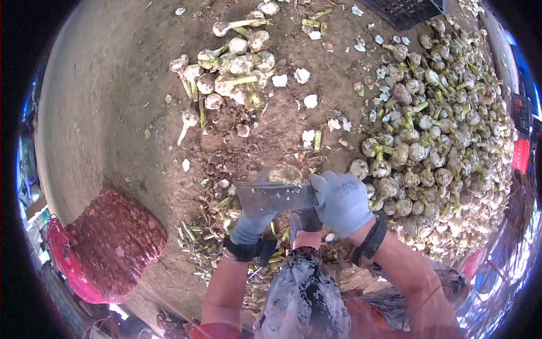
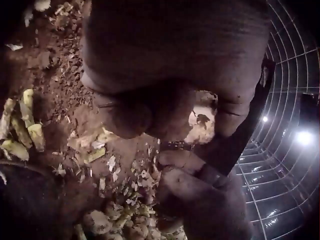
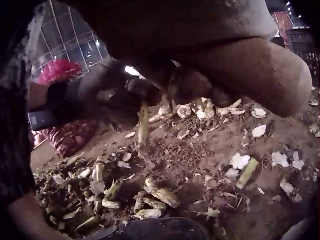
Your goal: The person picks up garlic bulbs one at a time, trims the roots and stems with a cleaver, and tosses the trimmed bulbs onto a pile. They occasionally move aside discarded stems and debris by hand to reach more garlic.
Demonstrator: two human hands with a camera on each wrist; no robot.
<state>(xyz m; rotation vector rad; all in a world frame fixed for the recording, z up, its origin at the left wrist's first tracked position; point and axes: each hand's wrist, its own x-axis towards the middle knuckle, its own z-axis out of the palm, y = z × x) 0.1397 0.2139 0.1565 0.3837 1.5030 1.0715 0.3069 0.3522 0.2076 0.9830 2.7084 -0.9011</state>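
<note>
My gloved right hand [image 1: 341, 200] grips the handle of a cleaver [image 1: 276, 199], its wide blade reaching left across the front of my body. Behind and partly under that blade is my gloved left hand [image 1: 251, 226], holding a garlic bulb [image 1: 285, 174] that shows beyond the far edge of the blade. Pale skin of the bulb shows between the fingers in the left wrist view. In the right wrist view a green stem [image 3: 143, 125] hangs below the left hand. The blade hides most of the left fingers in the head view.
A big heap of untrimmed garlic [image 1: 435, 130] spreads on the right. A smaller pile of bulbs [image 1: 240, 65] lies ahead. Cut stems [image 1: 203, 243] litter the ground by my left arm. A red mesh sack [image 1: 113, 248] lies at left, a black crate [image 1: 406, 11] at the top.
</note>
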